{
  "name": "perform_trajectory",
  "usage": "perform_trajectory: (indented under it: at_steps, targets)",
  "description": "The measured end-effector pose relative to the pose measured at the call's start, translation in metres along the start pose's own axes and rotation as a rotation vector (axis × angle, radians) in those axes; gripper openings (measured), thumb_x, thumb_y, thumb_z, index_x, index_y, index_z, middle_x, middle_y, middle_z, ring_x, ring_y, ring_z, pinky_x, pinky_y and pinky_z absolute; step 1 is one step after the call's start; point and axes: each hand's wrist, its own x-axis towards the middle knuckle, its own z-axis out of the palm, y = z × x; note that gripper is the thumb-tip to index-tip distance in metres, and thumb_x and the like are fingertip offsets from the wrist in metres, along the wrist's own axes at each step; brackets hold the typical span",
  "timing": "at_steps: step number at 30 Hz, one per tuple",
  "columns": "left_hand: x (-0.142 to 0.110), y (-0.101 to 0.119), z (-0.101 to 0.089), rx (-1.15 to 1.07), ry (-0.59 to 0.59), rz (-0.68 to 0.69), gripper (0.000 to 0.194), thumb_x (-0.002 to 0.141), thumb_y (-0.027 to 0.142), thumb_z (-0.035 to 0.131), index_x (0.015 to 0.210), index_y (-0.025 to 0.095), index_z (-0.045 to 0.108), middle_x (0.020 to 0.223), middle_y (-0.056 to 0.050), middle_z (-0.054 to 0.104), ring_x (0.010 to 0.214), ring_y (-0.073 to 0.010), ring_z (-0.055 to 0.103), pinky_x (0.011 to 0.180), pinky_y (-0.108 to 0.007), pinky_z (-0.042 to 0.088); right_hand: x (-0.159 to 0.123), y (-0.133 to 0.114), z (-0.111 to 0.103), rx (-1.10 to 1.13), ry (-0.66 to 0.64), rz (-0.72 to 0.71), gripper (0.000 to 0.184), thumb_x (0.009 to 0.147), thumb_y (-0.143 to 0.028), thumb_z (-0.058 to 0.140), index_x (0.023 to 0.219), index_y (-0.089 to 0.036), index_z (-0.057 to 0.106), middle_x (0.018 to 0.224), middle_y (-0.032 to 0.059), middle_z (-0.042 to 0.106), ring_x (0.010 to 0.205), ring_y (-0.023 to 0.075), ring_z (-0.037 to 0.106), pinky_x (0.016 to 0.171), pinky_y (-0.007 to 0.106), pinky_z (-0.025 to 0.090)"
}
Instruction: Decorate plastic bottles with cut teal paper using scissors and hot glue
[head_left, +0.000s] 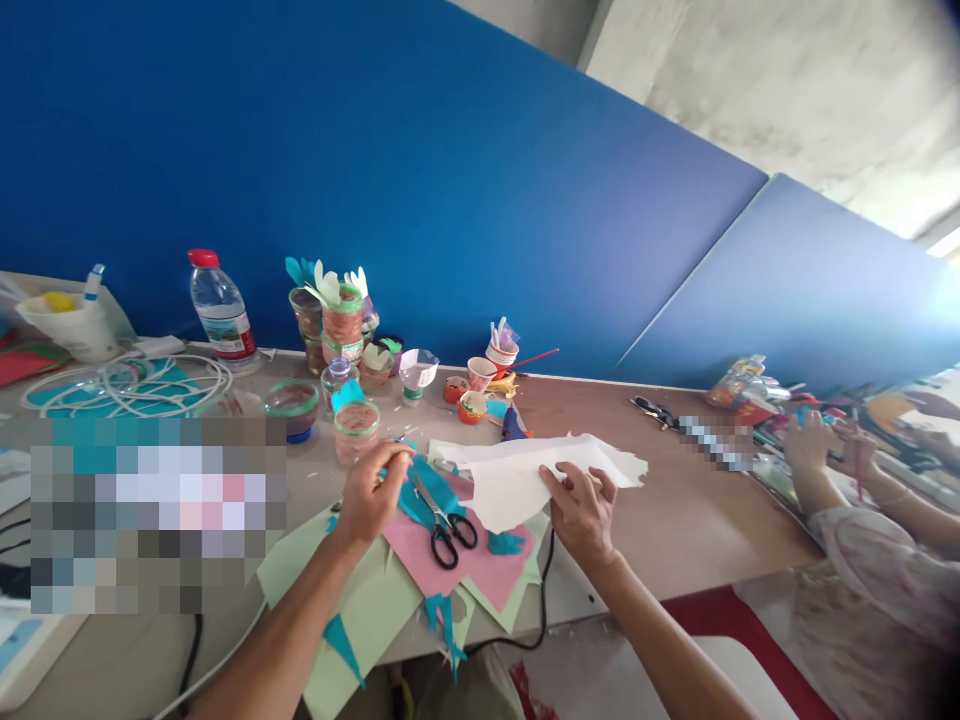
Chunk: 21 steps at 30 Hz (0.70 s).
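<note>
Hanging over the near edge of the desk, green paper, with blue scraps on and beside it. Just to the right, a black cable looping down. On top of the green, pink paper. Across that, scissors, black rings nearest, blades reaching over blue paper.

To one side of the blades, the left hand, fingers pinched together at the tips, though too small to tell whether around something thin. To the other side, the right hand, fingers clamped on the near edge of white paper, covering part of the coloured sheets.

Just past the left hand and in its way forward, a cup with a green band. Beyond the white paper, partly blocked by it, a dark blue object, then paper cups. Farther left, stacked cups with paper petals and a red-capped bottle. Well apart at right, another person's hands. Behind everything, a blue partition.
</note>
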Motion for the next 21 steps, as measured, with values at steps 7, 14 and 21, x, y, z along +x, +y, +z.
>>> perform_trajectory:
  at_steps: [7,14,21]
  targets:
    - [-0.004,0.003,0.016,-0.254,-0.599,-0.578,0.051,0.075,0.064,0.055,0.075,0.014,0.064,0.067,-0.006,0.068,0.036,-0.0098,0.049,0.041,-0.025,0.036,-0.006,-0.010,0.000,0.074,-0.026,0.026,0.033,0.085,-0.004,0.049,0.104,-0.022,0.068,0.102,0.0053,0.066,0.076,0.0110,0.063,0.105,0.045,0.030]
    - [-0.005,-0.001,0.014,-0.448,-0.534,-0.704,0.051,0.069,0.062,0.065,0.077,0.012,0.062,0.087,-0.010,0.072,0.037,-0.0054,0.049,0.039,-0.022,0.034,-0.006,-0.017,0.001,0.121,-0.088,0.045,0.035,0.085,-0.005,0.046,0.104,-0.023,0.069,0.100,0.0055,0.068,0.078,0.0134,0.062,0.105,0.045,0.031]
    - [-0.003,-0.006,0.027,-0.648,-0.278,-0.785,0.041,0.052,0.037,0.082,0.078,0.013,0.062,0.062,0.003,0.060,0.034,-0.0019,0.039,0.036,-0.019,0.028,-0.006,-0.017,0.003,0.173,-0.137,-0.051,0.035,0.087,-0.004,0.045,0.107,-0.023,0.066,0.105,0.0066,0.066,0.079,0.0127,0.063,0.107,0.047,0.030]
